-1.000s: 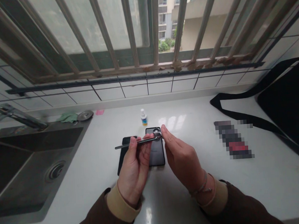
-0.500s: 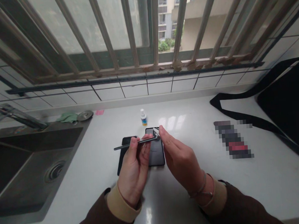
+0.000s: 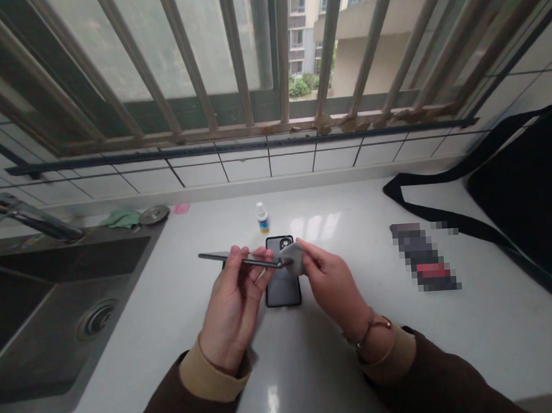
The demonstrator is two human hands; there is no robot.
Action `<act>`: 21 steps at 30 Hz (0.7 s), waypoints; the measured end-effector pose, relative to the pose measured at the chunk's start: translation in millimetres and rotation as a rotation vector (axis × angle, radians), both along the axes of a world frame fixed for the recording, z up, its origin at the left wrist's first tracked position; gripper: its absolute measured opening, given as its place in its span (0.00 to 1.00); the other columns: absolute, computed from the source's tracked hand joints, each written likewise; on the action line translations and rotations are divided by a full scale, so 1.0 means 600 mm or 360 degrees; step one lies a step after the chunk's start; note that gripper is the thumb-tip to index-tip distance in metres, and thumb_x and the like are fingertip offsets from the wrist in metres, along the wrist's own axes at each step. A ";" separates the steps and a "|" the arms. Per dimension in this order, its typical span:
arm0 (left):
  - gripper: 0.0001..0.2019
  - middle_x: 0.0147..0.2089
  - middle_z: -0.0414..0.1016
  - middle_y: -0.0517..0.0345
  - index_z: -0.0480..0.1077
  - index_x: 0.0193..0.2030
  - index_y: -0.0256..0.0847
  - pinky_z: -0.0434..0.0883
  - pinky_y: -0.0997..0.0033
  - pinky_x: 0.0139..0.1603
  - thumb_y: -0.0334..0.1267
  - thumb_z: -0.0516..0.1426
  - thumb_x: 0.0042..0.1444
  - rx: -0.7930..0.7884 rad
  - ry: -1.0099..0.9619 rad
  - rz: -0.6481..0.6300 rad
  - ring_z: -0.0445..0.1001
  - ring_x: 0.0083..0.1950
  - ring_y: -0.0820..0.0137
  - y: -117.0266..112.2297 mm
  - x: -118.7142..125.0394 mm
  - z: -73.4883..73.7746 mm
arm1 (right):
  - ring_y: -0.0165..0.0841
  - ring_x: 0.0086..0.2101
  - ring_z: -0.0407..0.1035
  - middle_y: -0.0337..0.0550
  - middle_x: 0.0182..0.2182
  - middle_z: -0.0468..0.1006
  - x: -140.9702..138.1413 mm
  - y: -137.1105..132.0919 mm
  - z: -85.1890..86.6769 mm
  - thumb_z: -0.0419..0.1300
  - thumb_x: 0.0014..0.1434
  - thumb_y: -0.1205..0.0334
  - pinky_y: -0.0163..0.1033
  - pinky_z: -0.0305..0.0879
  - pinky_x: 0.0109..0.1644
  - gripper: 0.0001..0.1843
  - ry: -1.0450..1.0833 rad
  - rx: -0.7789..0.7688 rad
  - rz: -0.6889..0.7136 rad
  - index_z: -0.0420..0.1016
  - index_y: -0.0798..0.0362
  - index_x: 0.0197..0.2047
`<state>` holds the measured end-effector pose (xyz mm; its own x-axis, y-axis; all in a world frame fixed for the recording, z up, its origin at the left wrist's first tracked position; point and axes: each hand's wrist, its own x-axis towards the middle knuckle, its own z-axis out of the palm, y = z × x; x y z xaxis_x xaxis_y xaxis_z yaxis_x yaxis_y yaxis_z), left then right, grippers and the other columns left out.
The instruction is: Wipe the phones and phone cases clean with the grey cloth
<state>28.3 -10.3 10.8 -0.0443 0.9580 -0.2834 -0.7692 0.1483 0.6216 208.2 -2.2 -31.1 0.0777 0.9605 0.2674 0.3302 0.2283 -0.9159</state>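
While the left hand [image 3: 232, 302] grips a slim dark metal rod [image 3: 237, 259] between thumb and fingers, the right hand [image 3: 330, 284] pinches a small grey cloth [image 3: 294, 258] against the rod's tip. Both hands hover just above a black phone [image 3: 283, 290], which lies back up on the white worktop [image 3: 355, 357], with a small white dropper bottle [image 3: 262, 218] just beyond it and a steel sink [image 3: 96, 261] off to the left.
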 end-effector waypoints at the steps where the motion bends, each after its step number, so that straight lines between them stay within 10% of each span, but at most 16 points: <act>1: 0.13 0.47 0.87 0.43 0.79 0.47 0.35 0.84 0.56 0.54 0.45 0.65 0.69 -0.0005 0.0065 -0.0042 0.87 0.48 0.60 -0.002 -0.001 0.000 | 0.48 0.60 0.80 0.45 0.59 0.85 0.002 -0.002 0.006 0.59 0.74 0.63 0.63 0.75 0.68 0.20 0.0054 0.0023 -0.0073 0.81 0.43 0.65; 4: 0.16 0.44 0.86 0.44 0.78 0.50 0.35 0.85 0.58 0.48 0.49 0.64 0.70 -0.0115 0.0118 -0.0185 0.86 0.42 0.62 -0.006 0.001 -0.001 | 0.44 0.67 0.73 0.43 0.67 0.78 0.007 -0.018 0.027 0.56 0.75 0.67 0.61 0.68 0.74 0.25 0.0014 0.0419 -0.0063 0.75 0.42 0.71; 10: 0.20 0.36 0.82 0.50 0.77 0.46 0.34 0.80 0.73 0.39 0.54 0.62 0.71 -0.0386 -0.0050 -0.0337 0.83 0.35 0.69 -0.002 0.009 -0.017 | 0.35 0.73 0.63 0.41 0.73 0.70 -0.002 -0.035 0.031 0.52 0.75 0.76 0.54 0.65 0.78 0.34 -0.0544 0.1046 0.1010 0.63 0.41 0.78; 21: 0.25 0.49 0.85 0.43 0.80 0.55 0.32 0.80 0.68 0.53 0.54 0.53 0.77 -0.0283 0.0017 -0.0236 0.84 0.49 0.64 -0.017 0.020 -0.012 | 0.38 0.76 0.56 0.45 0.71 0.73 -0.005 -0.025 0.025 0.52 0.75 0.77 0.53 0.60 0.80 0.25 -0.0781 0.1102 0.0973 0.74 0.53 0.69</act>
